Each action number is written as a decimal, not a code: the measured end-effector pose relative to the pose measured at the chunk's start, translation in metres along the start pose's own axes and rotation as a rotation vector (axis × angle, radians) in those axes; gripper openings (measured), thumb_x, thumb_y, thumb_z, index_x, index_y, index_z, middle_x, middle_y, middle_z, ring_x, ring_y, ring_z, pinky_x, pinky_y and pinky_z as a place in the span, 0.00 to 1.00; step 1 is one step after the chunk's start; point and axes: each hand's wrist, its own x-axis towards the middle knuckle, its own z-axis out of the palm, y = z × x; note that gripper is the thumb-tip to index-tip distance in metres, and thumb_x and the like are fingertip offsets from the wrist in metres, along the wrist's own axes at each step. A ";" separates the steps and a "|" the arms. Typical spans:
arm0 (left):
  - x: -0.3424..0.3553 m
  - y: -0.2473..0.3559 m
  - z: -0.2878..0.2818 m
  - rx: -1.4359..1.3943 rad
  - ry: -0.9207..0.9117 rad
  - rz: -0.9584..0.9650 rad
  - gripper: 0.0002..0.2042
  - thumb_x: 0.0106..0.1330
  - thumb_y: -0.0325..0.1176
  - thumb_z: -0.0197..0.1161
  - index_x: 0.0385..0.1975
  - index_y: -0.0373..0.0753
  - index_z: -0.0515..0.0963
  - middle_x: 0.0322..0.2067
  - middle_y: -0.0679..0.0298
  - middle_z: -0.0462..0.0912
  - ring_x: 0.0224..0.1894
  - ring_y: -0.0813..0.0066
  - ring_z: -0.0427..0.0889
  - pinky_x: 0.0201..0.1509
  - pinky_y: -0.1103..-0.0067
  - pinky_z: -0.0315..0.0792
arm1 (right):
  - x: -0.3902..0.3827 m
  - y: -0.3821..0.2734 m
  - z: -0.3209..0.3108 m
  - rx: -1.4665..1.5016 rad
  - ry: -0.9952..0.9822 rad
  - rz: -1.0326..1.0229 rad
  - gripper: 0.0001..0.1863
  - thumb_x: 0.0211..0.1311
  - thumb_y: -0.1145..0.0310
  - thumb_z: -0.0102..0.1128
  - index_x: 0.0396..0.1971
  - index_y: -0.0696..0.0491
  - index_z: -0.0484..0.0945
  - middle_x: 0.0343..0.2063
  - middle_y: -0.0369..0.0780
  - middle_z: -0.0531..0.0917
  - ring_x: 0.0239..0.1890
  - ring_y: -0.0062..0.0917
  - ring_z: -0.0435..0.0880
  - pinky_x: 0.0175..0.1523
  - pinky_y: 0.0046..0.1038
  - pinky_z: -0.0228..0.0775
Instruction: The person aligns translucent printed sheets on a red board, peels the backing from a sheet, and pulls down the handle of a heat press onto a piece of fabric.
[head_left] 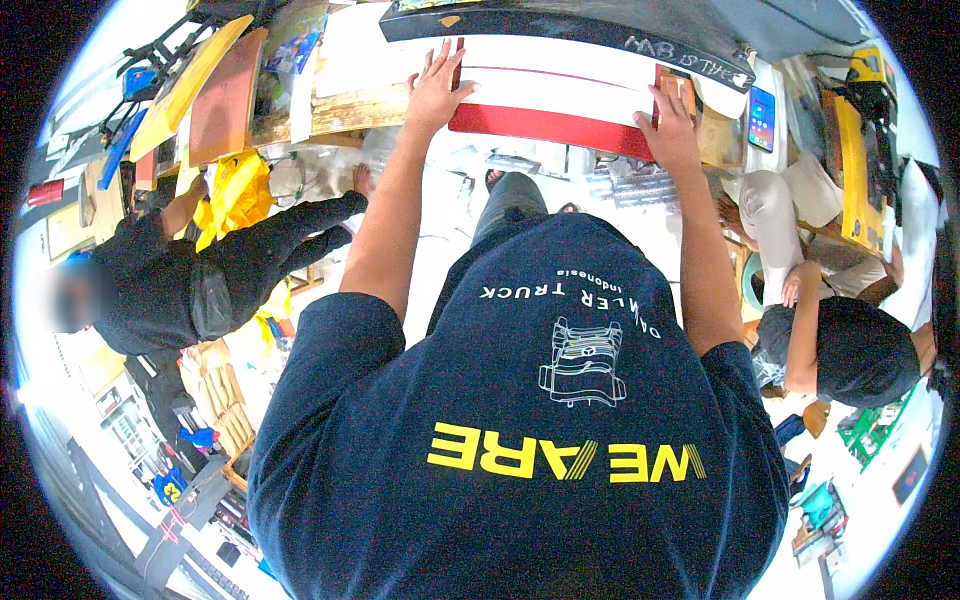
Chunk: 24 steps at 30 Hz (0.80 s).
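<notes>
Both my arms reach forward to a white sheet (550,88) on the table, crossed by a thin red line. A wide red strip (545,133) runs along its near edge. My left hand (437,88) lies with fingers spread at the sheet's left end, by a narrow dark red edge (459,65). At the right end, my right hand (672,132) rests with its fingers stretched out over the corner of the red strip. Just beyond those fingers is a reddish-brown piece (678,88). Neither hand grips anything that I can see.
A long black bar (560,32) with pale handwriting lies across the far side. A lit phone (762,118) is to the right. Yellow and brown boards (225,105) lean at the left. One person in black (200,275) is at left, another (860,345) at right.
</notes>
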 end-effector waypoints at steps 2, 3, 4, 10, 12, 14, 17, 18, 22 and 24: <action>0.002 -0.008 -0.002 -0.002 -0.035 0.030 0.36 0.64 0.57 0.69 0.73 0.64 0.67 0.80 0.68 0.53 0.82 0.59 0.49 0.76 0.39 0.46 | 0.007 0.009 -0.001 0.082 0.040 -0.054 0.32 0.67 0.50 0.65 0.71 0.35 0.70 0.77 0.39 0.62 0.80 0.41 0.55 0.75 0.63 0.50; 0.003 -0.012 -0.004 -0.002 -0.052 0.046 0.36 0.63 0.57 0.69 0.73 0.65 0.67 0.80 0.68 0.53 0.82 0.60 0.48 0.76 0.39 0.45 | 0.008 0.012 0.000 0.123 0.061 -0.081 0.32 0.67 0.50 0.65 0.70 0.34 0.70 0.77 0.39 0.62 0.80 0.41 0.55 0.75 0.64 0.48; 0.004 -0.015 -0.005 -0.010 -0.053 0.047 0.35 0.63 0.57 0.70 0.72 0.67 0.68 0.80 0.67 0.53 0.82 0.60 0.48 0.76 0.39 0.45 | 0.009 0.014 0.002 0.111 0.072 -0.091 0.30 0.66 0.51 0.66 0.68 0.32 0.73 0.77 0.39 0.63 0.80 0.44 0.55 0.75 0.65 0.48; 0.010 -0.020 -0.001 -0.043 -0.080 0.042 0.34 0.62 0.57 0.70 0.71 0.70 0.71 0.80 0.61 0.53 0.82 0.58 0.47 0.76 0.37 0.45 | 0.011 0.034 0.005 0.110 0.163 -0.352 0.28 0.65 0.50 0.67 0.66 0.32 0.77 0.74 0.40 0.68 0.79 0.45 0.54 0.79 0.56 0.45; 0.006 -0.023 0.000 -0.033 -0.065 0.050 0.33 0.63 0.58 0.70 0.71 0.70 0.71 0.80 0.61 0.53 0.82 0.57 0.48 0.75 0.37 0.46 | 0.012 0.026 0.000 0.158 0.092 -0.281 0.28 0.65 0.49 0.68 0.65 0.32 0.78 0.72 0.41 0.70 0.79 0.46 0.53 0.81 0.52 0.44; 0.006 -0.024 0.002 0.002 -0.065 0.061 0.34 0.63 0.60 0.68 0.71 0.68 0.71 0.80 0.59 0.54 0.82 0.56 0.48 0.74 0.37 0.47 | 0.012 0.022 -0.001 0.201 0.039 -0.162 0.28 0.64 0.49 0.68 0.65 0.32 0.78 0.71 0.41 0.71 0.79 0.46 0.53 0.81 0.48 0.43; 0.007 -0.023 0.001 -0.014 -0.053 0.081 0.34 0.63 0.59 0.68 0.71 0.68 0.71 0.79 0.59 0.54 0.82 0.56 0.49 0.74 0.37 0.48 | 0.013 0.022 0.000 0.234 0.041 -0.102 0.30 0.63 0.49 0.69 0.66 0.34 0.77 0.72 0.43 0.70 0.79 0.46 0.53 0.82 0.47 0.43; 0.006 -0.023 0.001 -0.015 -0.056 0.082 0.34 0.63 0.59 0.69 0.71 0.68 0.71 0.79 0.59 0.54 0.82 0.56 0.49 0.74 0.37 0.48 | 0.014 0.021 -0.001 0.244 0.012 -0.092 0.30 0.63 0.49 0.69 0.66 0.34 0.77 0.72 0.44 0.69 0.79 0.46 0.53 0.82 0.47 0.42; 0.005 -0.017 -0.005 -0.011 -0.053 0.095 0.34 0.64 0.56 0.70 0.71 0.63 0.71 0.79 0.57 0.56 0.82 0.56 0.49 0.74 0.38 0.48 | 0.014 0.019 -0.001 0.362 -0.044 0.000 0.32 0.64 0.51 0.69 0.68 0.34 0.74 0.74 0.47 0.66 0.80 0.44 0.52 0.82 0.48 0.42; 0.005 -0.006 -0.009 0.004 -0.023 0.110 0.33 0.64 0.53 0.70 0.70 0.58 0.72 0.77 0.56 0.59 0.81 0.56 0.52 0.75 0.42 0.50 | 0.014 0.015 -0.002 0.320 -0.045 0.008 0.32 0.63 0.53 0.70 0.68 0.36 0.74 0.74 0.47 0.66 0.80 0.44 0.52 0.81 0.48 0.45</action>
